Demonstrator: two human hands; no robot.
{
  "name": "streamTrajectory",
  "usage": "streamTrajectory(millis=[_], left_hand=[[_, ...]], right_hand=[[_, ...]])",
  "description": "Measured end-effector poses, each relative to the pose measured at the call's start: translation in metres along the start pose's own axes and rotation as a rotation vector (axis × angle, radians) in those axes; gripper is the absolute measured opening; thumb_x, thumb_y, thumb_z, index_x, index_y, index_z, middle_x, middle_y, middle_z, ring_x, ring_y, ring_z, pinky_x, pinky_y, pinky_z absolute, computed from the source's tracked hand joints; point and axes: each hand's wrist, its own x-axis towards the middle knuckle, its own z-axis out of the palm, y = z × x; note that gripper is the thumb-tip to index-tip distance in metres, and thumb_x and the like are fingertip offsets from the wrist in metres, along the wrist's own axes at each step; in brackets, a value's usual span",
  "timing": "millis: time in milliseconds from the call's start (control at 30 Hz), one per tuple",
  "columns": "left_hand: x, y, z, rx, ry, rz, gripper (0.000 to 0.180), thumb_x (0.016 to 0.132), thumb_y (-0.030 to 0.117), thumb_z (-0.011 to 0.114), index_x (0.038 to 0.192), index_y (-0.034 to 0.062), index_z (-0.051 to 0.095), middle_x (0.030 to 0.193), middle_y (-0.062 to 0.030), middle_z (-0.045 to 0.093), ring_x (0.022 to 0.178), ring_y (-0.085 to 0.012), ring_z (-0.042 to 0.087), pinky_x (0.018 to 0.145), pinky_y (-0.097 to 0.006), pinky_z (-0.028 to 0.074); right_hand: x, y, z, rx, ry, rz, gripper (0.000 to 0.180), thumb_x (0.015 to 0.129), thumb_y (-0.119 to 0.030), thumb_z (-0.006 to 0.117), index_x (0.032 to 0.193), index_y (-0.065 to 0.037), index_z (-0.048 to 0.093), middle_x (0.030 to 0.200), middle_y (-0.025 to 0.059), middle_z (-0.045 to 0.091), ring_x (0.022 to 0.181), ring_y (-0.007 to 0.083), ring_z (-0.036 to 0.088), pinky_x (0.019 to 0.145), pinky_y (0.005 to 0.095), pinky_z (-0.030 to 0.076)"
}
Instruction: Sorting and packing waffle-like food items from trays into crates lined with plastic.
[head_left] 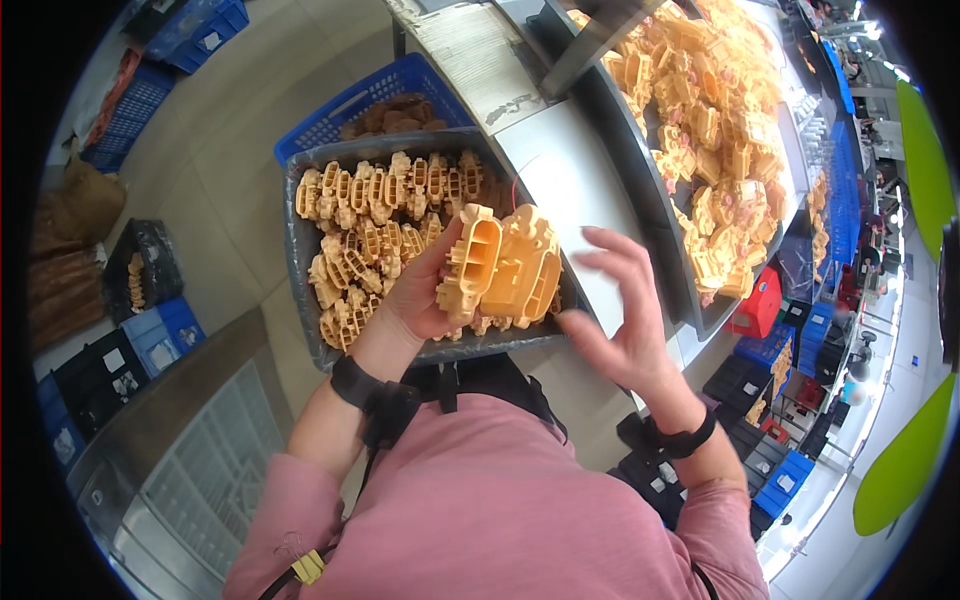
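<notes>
Left hand (425, 290): closed around two orange moulded plastic parts (505, 265), gripping them from below and behind, above the grey tray (300, 260).
Right hand (620, 320): open, fingers spread, just beside the parts, not touching.
Handling: judged light, stiff and hard; ribs and pockets give purchase, so slip looks unlikely. Best held by the flat outer walls, away from thin tabs.
Appearance: boxy, hollow, with rounded rectangular openings and notched edges.
Surroundings: tray holds rows of like parts; worktop (560, 170) beyond carries a heap.
</notes>
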Motion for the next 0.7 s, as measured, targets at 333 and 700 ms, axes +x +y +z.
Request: streamTrajectory(millis=[333,700], left_hand=[[0.009,-0.012,0.019,0.523,0.269,0.040,0.047,0.092,0.027,0.057,0.132,0.0089,0.041,0.121,-0.0048,0.053,0.108,-0.0140,0.055,0.089,-0.029,0.050],[0.017,-0.036,0.003,0.391,0.277,-0.203,0.041,0.090,0.030,0.058,0.123,0.0053,0.050,0.110,-0.0054,0.061,0.103,-0.0169,0.059,0.089,-0.032,0.049]], right_hand=[[-0.015,0.031,0.035,0.518,0.120,0.616,0.046,0.086,-0.015,0.061,0.122,0.005,0.041,0.106,0.0151,0.057,0.096,0.0168,0.057,0.081,0.0290,0.048],[-0.046,0.068,-0.049,0.495,-0.231,0.536,0.046,0.090,-0.018,0.058,0.129,-0.002,0.041,0.112,0.0121,0.057,0.105,0.0207,0.056,0.090,0.0328,0.046]])
